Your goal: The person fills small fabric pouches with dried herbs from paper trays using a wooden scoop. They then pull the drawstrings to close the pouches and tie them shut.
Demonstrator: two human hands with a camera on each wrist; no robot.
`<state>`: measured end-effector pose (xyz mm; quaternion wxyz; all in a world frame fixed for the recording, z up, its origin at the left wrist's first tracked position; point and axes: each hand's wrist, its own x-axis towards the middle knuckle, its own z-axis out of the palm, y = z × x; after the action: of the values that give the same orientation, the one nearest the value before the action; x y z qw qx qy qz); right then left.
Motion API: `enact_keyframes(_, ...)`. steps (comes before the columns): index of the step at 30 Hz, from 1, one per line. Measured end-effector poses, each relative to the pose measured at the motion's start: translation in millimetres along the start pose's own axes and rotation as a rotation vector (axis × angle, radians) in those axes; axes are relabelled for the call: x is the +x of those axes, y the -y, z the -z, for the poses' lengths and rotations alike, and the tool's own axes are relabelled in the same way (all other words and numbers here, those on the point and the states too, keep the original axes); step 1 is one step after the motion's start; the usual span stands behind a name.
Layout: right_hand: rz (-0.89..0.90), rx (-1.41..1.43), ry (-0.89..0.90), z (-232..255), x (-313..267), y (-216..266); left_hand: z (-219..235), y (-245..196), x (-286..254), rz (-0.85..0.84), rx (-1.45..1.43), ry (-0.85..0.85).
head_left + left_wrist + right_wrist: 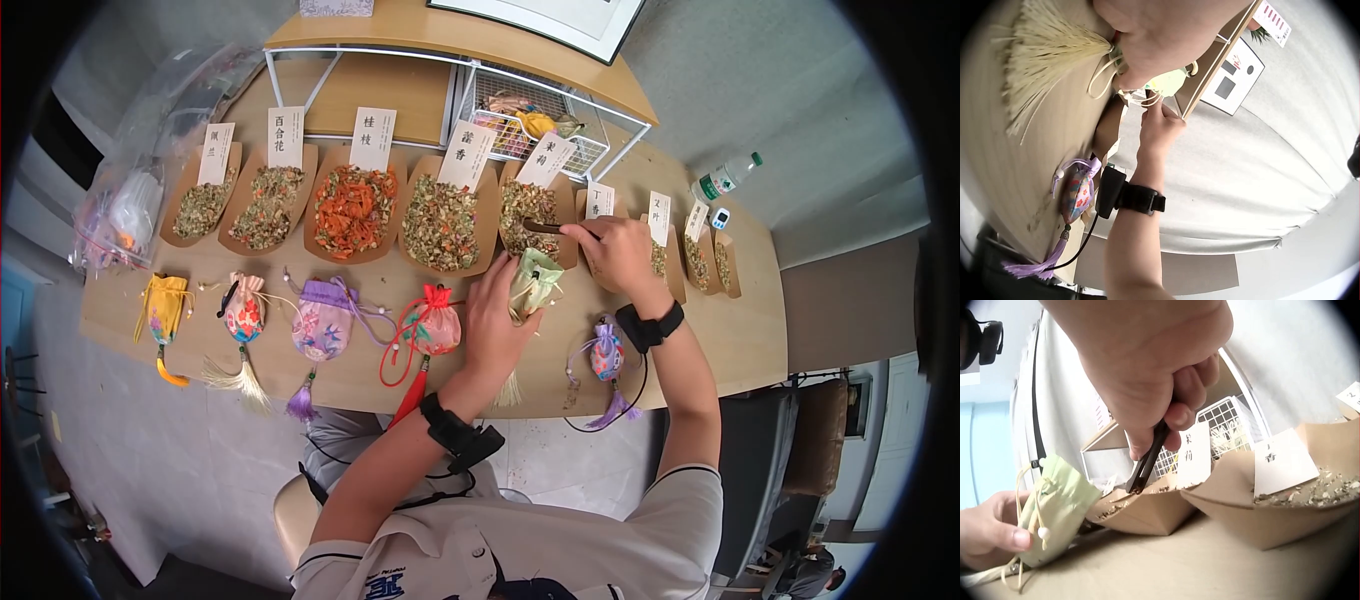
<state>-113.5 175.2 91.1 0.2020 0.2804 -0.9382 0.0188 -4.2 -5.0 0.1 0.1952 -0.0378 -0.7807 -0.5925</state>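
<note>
My left hand (495, 320) holds a pale green drawstring pouch (536, 287) close in front of a row of paper trays. In the right wrist view, the thumb lies along the side of this pouch (1060, 509), and its cords and a white bead hang loose. A cream tassel (1047, 56) hangs from it in the left wrist view. My right hand (618, 257) grips a small dark scoop (543, 228) by its handle. The scoop's tip is low over the dried herbs (522, 205) in a brown paper tray (1154, 515) with a white label card.
More trays of herbs stand along both sides, one with orange-red pieces (355, 215). Yellow (163, 308), floral, purple (323, 320) and red-corded pouches (435, 325) lie left; a small purple-corded pouch (606, 355) lies right. Behind are a wire basket (590, 155) and bottle (727, 178).
</note>
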Motion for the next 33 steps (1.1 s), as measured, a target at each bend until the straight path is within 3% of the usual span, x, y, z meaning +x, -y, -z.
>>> enact_keyframes(5, 0.011, 0.076, -0.109, 24, -2, 1, 2, -3, 0, 0.009, 0.008, -0.002)
enact_keyframes(20, 0.050, 0.153, -0.053, 51, -14, 17, 0, 0, -1, 0.010, 0.022, -0.006)
enact_keyframes(23, -0.113, 0.009, 0.075, 47, -9, 0, 0, 0, -1, 0.010, 0.024, -0.007)
enact_keyframes(29, -0.199, -0.221, 0.439, 42, 6, -10, -2, 3, -1, -0.004, 0.039, -0.016)
enact_keyframes(33, -0.234, -0.174, 0.470, 31, 8, -8, -1, 1, -1, 0.010, 0.032, -0.007)
